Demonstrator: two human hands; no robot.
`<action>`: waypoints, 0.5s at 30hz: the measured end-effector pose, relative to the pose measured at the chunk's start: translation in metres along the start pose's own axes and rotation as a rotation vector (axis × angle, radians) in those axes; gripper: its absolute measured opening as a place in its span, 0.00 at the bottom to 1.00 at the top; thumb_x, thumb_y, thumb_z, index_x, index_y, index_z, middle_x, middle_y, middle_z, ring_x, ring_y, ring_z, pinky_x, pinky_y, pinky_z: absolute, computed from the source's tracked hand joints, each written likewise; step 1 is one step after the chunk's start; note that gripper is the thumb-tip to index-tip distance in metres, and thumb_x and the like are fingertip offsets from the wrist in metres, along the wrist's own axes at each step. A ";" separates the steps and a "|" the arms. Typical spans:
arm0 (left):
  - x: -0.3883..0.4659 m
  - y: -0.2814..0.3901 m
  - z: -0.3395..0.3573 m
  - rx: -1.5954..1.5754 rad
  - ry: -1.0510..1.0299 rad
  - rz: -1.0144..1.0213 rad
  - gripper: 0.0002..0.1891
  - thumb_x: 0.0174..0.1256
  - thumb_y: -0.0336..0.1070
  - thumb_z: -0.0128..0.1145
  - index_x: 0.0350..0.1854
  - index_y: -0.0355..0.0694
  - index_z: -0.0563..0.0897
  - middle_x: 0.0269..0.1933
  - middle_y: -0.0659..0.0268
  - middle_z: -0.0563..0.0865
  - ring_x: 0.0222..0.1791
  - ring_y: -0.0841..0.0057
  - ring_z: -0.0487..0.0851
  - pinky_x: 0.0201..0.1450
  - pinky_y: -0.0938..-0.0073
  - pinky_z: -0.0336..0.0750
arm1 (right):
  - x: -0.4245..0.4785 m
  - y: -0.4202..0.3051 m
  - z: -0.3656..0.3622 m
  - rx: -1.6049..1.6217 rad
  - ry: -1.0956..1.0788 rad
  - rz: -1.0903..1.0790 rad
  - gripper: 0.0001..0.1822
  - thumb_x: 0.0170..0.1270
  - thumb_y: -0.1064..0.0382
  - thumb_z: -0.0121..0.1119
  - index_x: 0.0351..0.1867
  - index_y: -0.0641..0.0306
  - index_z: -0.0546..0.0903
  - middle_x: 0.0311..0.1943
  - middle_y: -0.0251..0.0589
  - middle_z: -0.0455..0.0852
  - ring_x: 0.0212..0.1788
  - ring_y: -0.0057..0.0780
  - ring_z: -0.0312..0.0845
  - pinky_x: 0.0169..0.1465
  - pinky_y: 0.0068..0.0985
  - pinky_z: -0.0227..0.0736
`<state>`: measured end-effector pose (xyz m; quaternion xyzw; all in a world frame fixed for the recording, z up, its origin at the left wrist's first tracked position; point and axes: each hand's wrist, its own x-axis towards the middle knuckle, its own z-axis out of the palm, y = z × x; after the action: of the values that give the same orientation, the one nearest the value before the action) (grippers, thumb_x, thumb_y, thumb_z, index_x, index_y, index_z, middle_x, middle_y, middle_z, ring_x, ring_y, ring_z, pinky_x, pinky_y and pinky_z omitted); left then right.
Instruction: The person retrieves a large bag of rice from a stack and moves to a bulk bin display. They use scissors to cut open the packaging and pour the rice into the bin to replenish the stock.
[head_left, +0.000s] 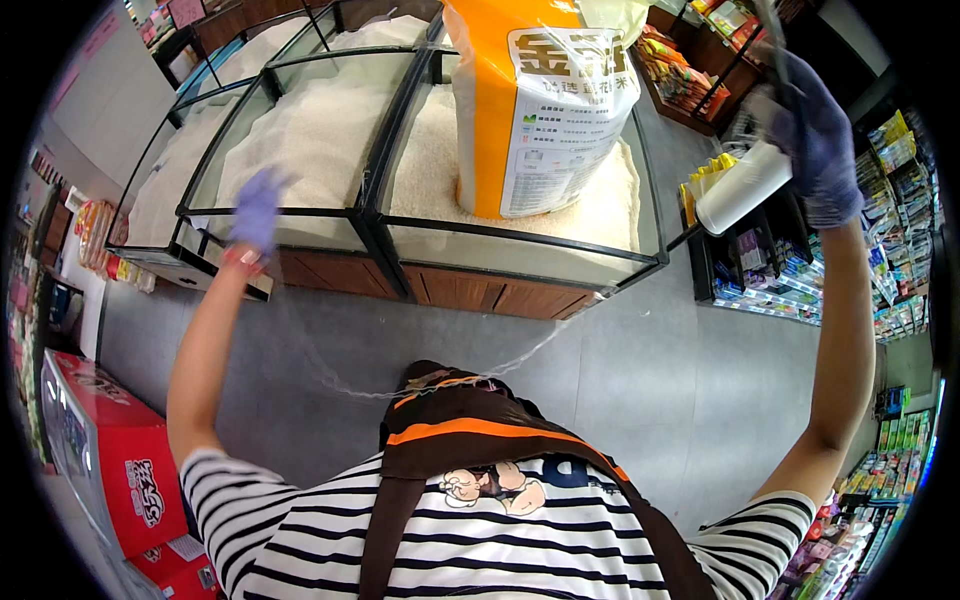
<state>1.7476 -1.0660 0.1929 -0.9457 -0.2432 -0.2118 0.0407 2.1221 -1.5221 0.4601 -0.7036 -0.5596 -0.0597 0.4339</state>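
My left hand (257, 208), in a purple glove, is raised at the near edge of the rice bins; a sheet of clear plastic film (517, 363) hangs from near it in a loop across my front, and whether the fingers grip it is blurred. At the right, my gloved right hand (817, 142) is raised beside a white roll (745, 187), apparently of the film, on a dark bar; the blur hides its exact grip. Between the hands, a large orange and white rice sack (544, 120) stands upright on the loose rice (424, 165) in a glass-walled bin.
More black-framed bins with white rice (315, 135) extend to the left. A black shelf rack (757, 255) with small packets stands right, and a wooden display (682, 82) of bagged goods lies behind. Red boxes (124, 450) are at lower left. Grey floor tiles (637, 360) show before the bins.
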 end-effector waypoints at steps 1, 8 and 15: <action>0.031 0.070 -0.018 0.103 0.124 0.122 0.19 0.63 0.28 0.39 0.54 0.46 0.77 0.56 0.56 0.75 0.57 0.65 0.72 0.63 0.72 0.63 | 0.000 -0.014 0.023 0.000 0.006 -0.108 0.32 0.55 0.53 0.64 0.60 0.63 0.68 0.36 0.32 0.78 0.33 0.14 0.72 0.38 0.12 0.69; 0.100 0.292 -0.107 -1.726 -0.048 0.429 0.26 0.66 0.58 0.44 0.41 0.37 0.80 0.34 0.66 0.83 0.24 0.87 0.74 0.25 0.87 0.70 | 0.037 -0.084 0.092 0.229 -0.015 -0.153 0.28 0.58 0.62 0.61 0.60 0.65 0.67 0.45 0.37 0.79 0.45 0.22 0.77 0.50 0.21 0.74; 0.018 0.172 -0.168 -1.816 -0.179 -0.121 0.24 0.65 0.55 0.48 0.24 0.38 0.81 0.20 0.71 0.77 0.20 0.88 0.71 0.21 0.87 0.65 | 0.025 -0.081 0.185 0.172 -0.045 0.063 0.28 0.56 0.52 0.62 0.54 0.65 0.71 0.28 0.27 0.72 0.25 0.13 0.68 0.28 0.12 0.63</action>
<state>1.7801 -1.2388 0.3571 -0.6128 -0.0347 -0.2495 -0.7490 1.9890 -1.3785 0.4038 -0.6821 -0.5500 0.0182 0.4815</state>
